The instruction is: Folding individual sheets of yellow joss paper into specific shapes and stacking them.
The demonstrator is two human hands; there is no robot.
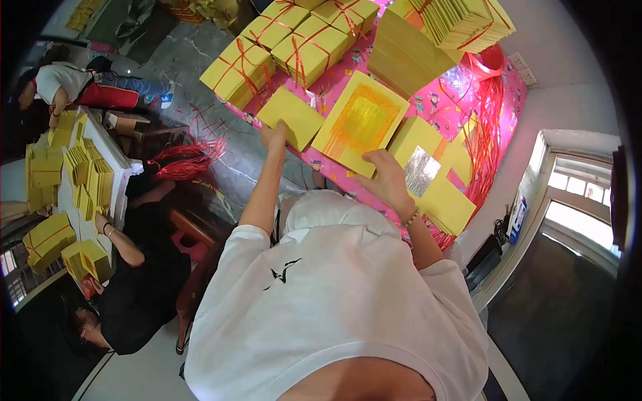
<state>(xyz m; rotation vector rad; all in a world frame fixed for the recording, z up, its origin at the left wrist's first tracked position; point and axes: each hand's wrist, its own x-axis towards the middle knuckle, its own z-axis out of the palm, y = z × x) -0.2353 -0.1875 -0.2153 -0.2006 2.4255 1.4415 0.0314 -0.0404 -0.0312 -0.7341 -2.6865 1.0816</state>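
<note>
On the pink patterned table [394, 200], beside the gold-printed sheet [361, 121]: work partly done. Tied bundles [277, 47] bound with red string stacked beyond the gold-printed sheet, judged finished; a fanned yellow stack [461, 20] and a plain stack [401, 57] farther up, not tied. Loose red strings [491, 127] heaped to the right of the sheet, apparently left for further tying. Silver-foil sheet [421, 170] and plain yellow sheets [448, 204] lying just right of the gold-printed sheet, judged yet to be gathered.

Left hand [275, 136] reaching to a plain yellow pad [291, 117] just left of the gold-printed sheet, fingers laid against its near edge; grip, if any, not discernible. Right hand [386, 177] resting at the near corner of the gold-printed sheet, fingers curled loosely over the paper; pinch or mere contact not discernible.

Hidden or unclear: near table edge covered by a white shirt [334, 301]; thickness of the pile under the gold-printed sheet not readable; count of bundles cut off at the top rim. Two other persons at a second table [114, 157] far left of the sheet, with yellow stacks [90, 174]; details too small.
</note>
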